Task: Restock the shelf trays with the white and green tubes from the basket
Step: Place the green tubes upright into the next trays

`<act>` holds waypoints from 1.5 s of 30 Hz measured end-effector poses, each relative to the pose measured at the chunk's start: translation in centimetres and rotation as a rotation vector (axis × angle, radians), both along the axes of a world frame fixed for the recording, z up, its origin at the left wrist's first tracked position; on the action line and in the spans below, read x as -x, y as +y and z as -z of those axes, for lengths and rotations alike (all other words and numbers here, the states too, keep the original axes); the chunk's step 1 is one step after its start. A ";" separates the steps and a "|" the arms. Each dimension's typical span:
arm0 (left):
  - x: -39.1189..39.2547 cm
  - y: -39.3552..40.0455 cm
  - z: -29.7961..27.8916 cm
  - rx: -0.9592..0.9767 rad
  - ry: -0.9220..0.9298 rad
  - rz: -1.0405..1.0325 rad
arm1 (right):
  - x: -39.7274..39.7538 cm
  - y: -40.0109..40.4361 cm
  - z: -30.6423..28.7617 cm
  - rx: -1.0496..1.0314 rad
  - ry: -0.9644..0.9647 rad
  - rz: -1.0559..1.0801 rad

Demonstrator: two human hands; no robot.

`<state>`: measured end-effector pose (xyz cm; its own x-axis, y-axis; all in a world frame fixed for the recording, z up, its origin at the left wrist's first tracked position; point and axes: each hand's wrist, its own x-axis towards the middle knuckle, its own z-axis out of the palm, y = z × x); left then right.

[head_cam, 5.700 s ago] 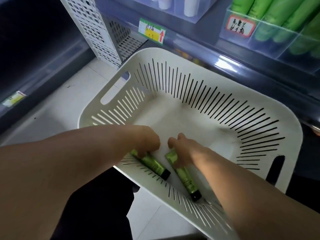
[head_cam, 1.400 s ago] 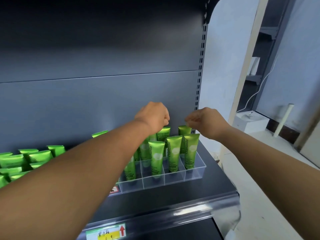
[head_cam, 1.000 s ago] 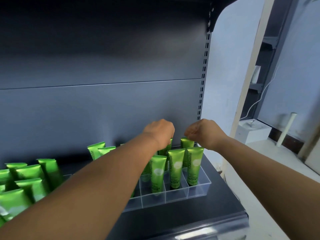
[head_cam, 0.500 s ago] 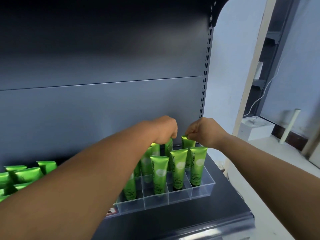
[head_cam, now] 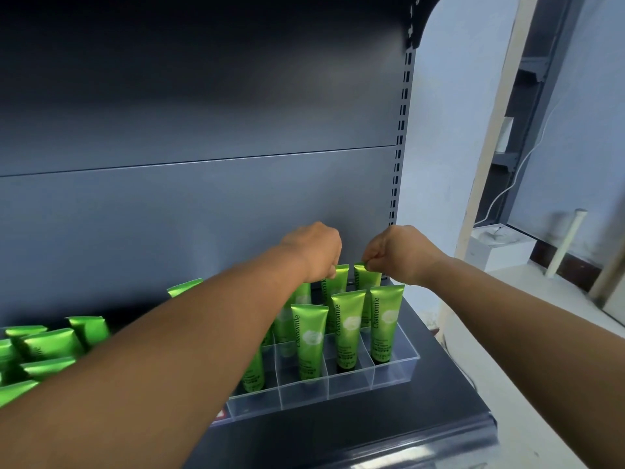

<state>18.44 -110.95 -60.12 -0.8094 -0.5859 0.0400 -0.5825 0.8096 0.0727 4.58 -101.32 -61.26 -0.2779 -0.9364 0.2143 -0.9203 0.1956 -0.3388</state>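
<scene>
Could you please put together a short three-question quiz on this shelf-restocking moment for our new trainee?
1. True or false: the left hand and the right hand each pinch the top of a green tube.
2. Which way do the tubes stand in the clear tray? A) cap down B) cap up C) lying flat
3. Fill in: the word printed along the front tube is ____.

Key: 1 true; 2 A; 3 Chamomile. The right hand's tube and the left hand's tube stand in the back row.
</scene>
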 end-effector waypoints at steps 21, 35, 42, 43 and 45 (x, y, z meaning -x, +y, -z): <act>-1.7 1.2 -0.9 -0.028 0.053 -0.060 | -1.7 0.7 -1.2 -0.037 0.063 0.015; -9.4 0.8 -2.6 -0.063 0.091 -0.170 | -7.2 -1.4 -2.9 -0.080 0.089 -0.124; -9.9 1.0 -0.7 0.009 0.057 -0.148 | -8.3 -2.6 -1.5 -0.081 0.134 -0.112; -9.9 1.0 -0.5 0.017 0.057 -0.145 | -8.3 -2.8 -1.3 -0.079 0.149 -0.112; -9.9 0.8 -0.2 0.024 0.059 -0.146 | -8.3 -3.0 -1.1 -0.074 0.167 -0.108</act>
<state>28.29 -110.16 -59.96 -0.7118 -0.6952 0.1002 -0.6891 0.7188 0.0920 12.90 -104.35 -60.18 -0.1418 -0.9737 0.1781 -0.9794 0.1119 -0.1681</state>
